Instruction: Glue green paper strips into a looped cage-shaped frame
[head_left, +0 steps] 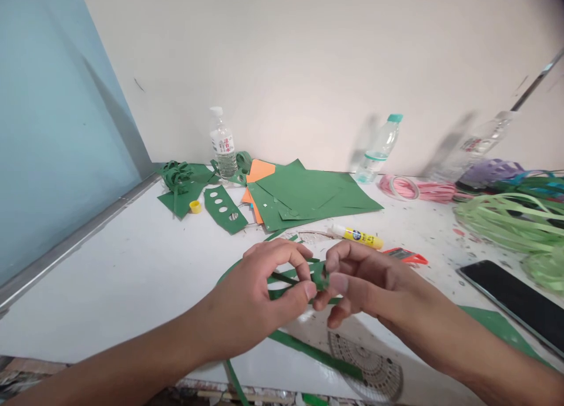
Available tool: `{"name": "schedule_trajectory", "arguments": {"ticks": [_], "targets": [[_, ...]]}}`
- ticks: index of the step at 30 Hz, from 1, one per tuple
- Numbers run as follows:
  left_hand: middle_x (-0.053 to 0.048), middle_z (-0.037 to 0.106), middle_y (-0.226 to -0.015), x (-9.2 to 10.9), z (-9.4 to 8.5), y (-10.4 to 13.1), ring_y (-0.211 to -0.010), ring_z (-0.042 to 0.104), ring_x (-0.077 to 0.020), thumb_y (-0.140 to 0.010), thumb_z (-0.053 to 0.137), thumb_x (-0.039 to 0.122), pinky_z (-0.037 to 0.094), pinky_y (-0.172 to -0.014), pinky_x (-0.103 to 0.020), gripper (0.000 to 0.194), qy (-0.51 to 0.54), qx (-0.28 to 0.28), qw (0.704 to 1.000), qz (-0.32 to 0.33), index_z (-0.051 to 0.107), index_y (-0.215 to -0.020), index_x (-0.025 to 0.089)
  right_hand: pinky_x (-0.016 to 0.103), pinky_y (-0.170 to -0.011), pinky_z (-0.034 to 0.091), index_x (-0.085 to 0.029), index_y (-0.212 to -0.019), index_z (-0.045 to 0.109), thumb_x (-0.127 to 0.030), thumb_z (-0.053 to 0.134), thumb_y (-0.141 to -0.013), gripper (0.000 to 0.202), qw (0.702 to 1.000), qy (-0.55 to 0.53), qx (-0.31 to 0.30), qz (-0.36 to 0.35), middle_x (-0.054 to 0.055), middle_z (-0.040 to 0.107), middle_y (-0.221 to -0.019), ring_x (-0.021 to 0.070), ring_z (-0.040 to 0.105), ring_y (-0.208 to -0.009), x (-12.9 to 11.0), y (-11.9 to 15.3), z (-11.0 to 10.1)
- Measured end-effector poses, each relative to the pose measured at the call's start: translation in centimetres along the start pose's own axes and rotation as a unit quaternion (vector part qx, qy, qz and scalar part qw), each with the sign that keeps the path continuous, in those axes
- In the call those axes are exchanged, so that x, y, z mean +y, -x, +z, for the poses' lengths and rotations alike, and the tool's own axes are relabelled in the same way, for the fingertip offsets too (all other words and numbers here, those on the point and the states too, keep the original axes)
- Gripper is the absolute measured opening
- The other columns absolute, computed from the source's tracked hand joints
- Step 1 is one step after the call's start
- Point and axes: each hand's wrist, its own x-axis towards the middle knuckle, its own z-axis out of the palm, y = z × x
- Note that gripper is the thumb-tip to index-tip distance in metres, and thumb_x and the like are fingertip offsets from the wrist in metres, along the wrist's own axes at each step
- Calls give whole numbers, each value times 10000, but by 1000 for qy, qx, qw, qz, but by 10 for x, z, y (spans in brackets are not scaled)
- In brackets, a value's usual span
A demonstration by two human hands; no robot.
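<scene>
Item: green paper strip (318,275), coiled at its end, held above the white table (132,277) near its front edge, midway between both hands. Left hand (259,294): thumb and fingers narrowed to a pinch on the strip, likely steadying the loose length, which trails down and loops across the tabletop. Right hand (361,282): fingertips closed on the coil itself, apparently to keep it from springing open. Under the wrists: a clear protractor (368,368), partly over the front edge. Just behind the hands: glue stick (358,236). Further back, by the wall: green paper sheets (308,197), water bottle (222,143). Right side: phone (515,300) and pale green strips (506,221), crowding that flank. Open room: bare surface to the left.
</scene>
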Motion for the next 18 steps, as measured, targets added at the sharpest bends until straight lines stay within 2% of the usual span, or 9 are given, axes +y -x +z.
{"name": "schedule_trajectory", "arguments": {"ticks": [3, 5, 9, 11, 14, 18], "targets": [[28, 629, -1345, 0, 1, 0, -1379, 473, -268, -915, 643, 304, 408, -1079, -415, 32, -6, -9, 1000, 2, 643, -886, 292, 258, -709, 625, -209, -894, 631, -395, 799, -921, 253, 1000, 8, -1, 5, -7, 692, -825, 142, 705, -815, 1, -2, -2], [36, 628, -1340, 1, 1, 0, -1375, 470, -260, -911, 638, 291, 418, -1060, -391, 25, -10, -10, 1000, 0, 642, -887, 295, 240, -690, 619, -218, -932, 643, -375, 810, -915, 230, 1000, 0, -7, 3, -17, 693, -822, 130, 703, -794, 4, -4, -3], [51, 646, -1301, 3, 2, 1, -1225, 567, -232, -943, 607, 310, 462, -878, -304, 71, -17, -14, 1000, -10, 607, -878, 280, 234, -713, 626, -253, -1164, 695, -353, 792, -933, 269, 1000, 0, 0, -8, -8, 717, -877, 128, 719, -815, 9, -5, -3], [49, 653, -1285, 4, 1, 2, -1147, 599, -215, -973, 583, 346, 461, -806, -275, 126, -16, -20, 1000, -7, 591, -874, 270, 236, -732, 630, -252, -1208, 713, -359, 786, -937, 301, 1000, 11, 5, -5, 7, 726, -908, 132, 723, -832, 9, -6, -3], [42, 633, -1331, 3, -2, 2, -1120, 609, -209, -1014, 538, 428, 459, -759, -258, 206, 1, -22, 1000, -11, 595, -898, 267, 238, -737, 633, -232, -1115, 738, -384, 796, -919, 255, 1000, 26, 14, 6, 10, 719, -917, 132, 720, -822, 4, -7, -6], [54, 610, -1394, 2, -7, 0, -1217, 577, -232, -1026, 524, 485, 461, -897, -302, 262, 21, -11, 999, -30, 618, -908, 270, 269, -678, 642, -205, -1006, 699, -398, 815, -884, 257, 997, 71, -5, 42, -9, 671, -839, 135, 707, -708, -10, -8, -18]]}}
